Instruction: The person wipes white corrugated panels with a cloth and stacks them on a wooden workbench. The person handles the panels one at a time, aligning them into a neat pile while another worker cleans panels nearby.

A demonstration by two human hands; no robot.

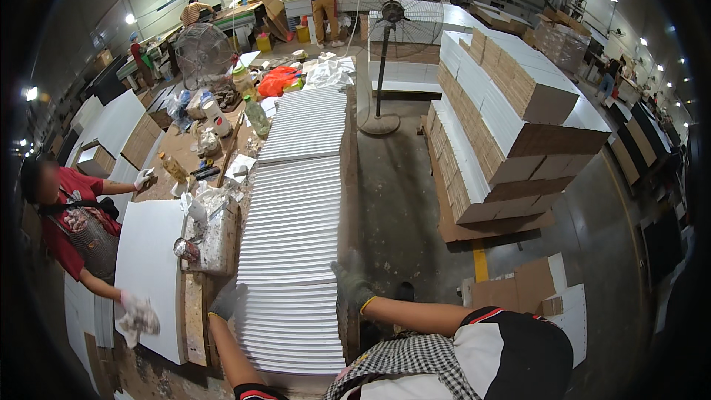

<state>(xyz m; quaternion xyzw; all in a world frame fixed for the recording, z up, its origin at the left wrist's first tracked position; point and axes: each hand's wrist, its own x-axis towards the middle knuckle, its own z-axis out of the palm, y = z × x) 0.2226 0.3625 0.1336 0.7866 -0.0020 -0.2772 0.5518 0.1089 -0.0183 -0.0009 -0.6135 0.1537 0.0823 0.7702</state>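
A long row of white boards (292, 211), packed in overlapping ridges, runs away from me along the bench. My left hand (228, 301), in a grey glove, lies against the row's left edge, its fingers stretched out and a little blurred. On the opposite edge my right hand (352, 286), in a grey glove with a yellow cuff, rests with fingers extended and lifted, not wrapped round anything. Left of the row sits a white, stained block (221, 241) with a can (187, 250) beside it.
At left, a co-worker wipes a white panel (150, 274) with a cloth (138, 320). Bottles (256, 117), tools and rags clutter the bench beyond. A pallet of stacked boards (511, 133) stands right, with a standing fan (381, 67) farther back. Cardboard (511, 292) lies near my right elbow.
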